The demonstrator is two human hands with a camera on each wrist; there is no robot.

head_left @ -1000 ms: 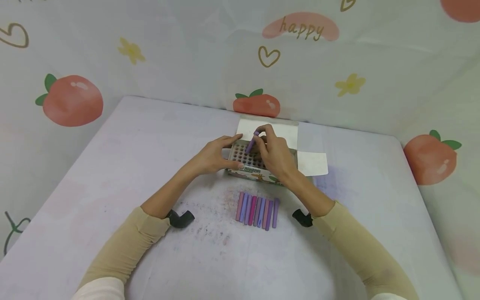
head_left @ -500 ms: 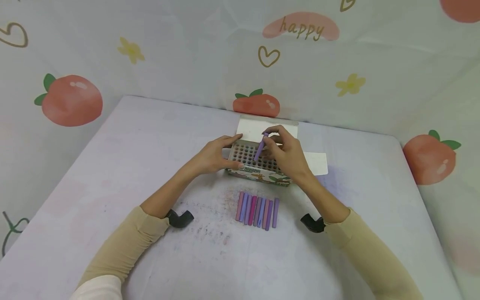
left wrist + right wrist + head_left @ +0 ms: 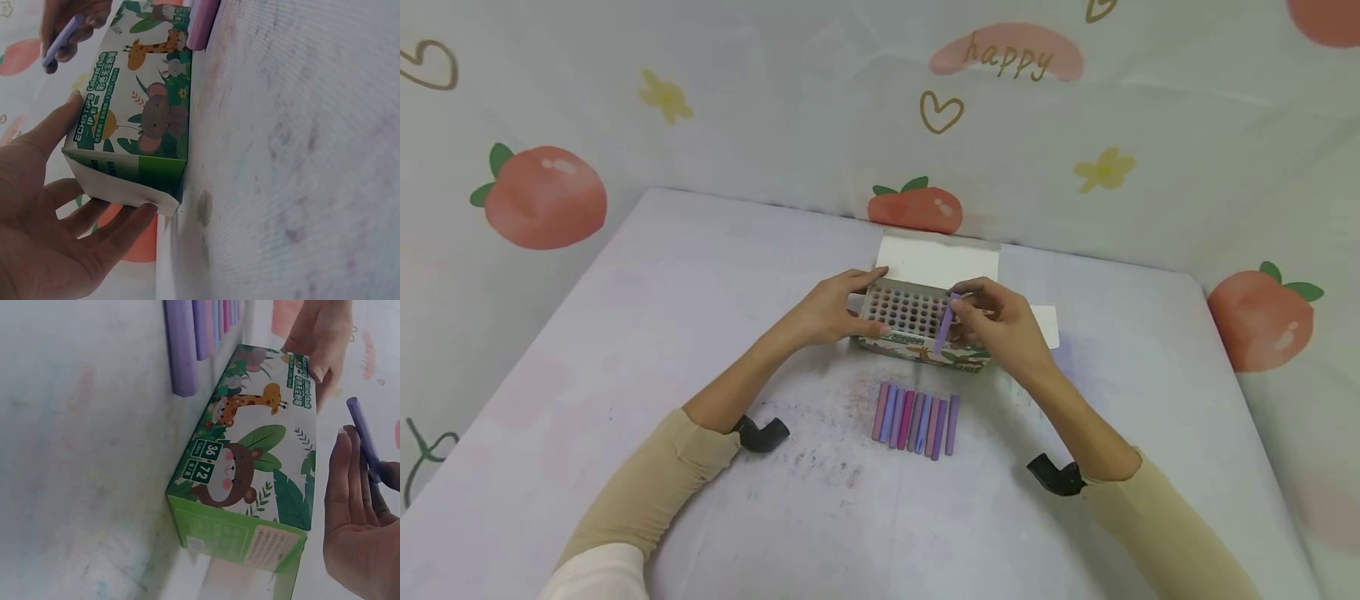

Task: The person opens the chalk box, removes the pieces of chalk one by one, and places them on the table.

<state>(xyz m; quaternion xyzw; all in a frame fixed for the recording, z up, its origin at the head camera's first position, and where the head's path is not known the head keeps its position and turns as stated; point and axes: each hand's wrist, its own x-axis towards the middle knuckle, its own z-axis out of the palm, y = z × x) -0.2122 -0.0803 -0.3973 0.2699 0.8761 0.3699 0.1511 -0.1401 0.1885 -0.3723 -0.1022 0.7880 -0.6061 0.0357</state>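
A purple chalk stick (image 3: 945,323) is pinched between the thumb and fingers of my right hand (image 3: 1003,325). It slants over the front right part of the open chalk box (image 3: 917,353), which has rows of round holes on top and animal pictures on its front. My left hand (image 3: 827,312) grips the box's left end, thumb at the front edge. In the left wrist view, fingertips touch the white end flap (image 3: 119,187). The right wrist view shows the held stick (image 3: 364,437) raised past the box's top edge. In front of the box, several pink, purple and blue chalk sticks (image 3: 906,421) lie in a row.
The raised white lid (image 3: 938,257) stands behind the box, and a side flap (image 3: 1047,323) sticks out at right. Chalk dust marks the white tabletop (image 3: 760,517). A fruit-printed cloth (image 3: 775,100) hangs behind. Black curved pieces (image 3: 763,435) show at both wrists.
My right hand has moved right and toward me with the purple chalk stick, from over the middle holes to the box's front right. The left hand keeps its place on the box.
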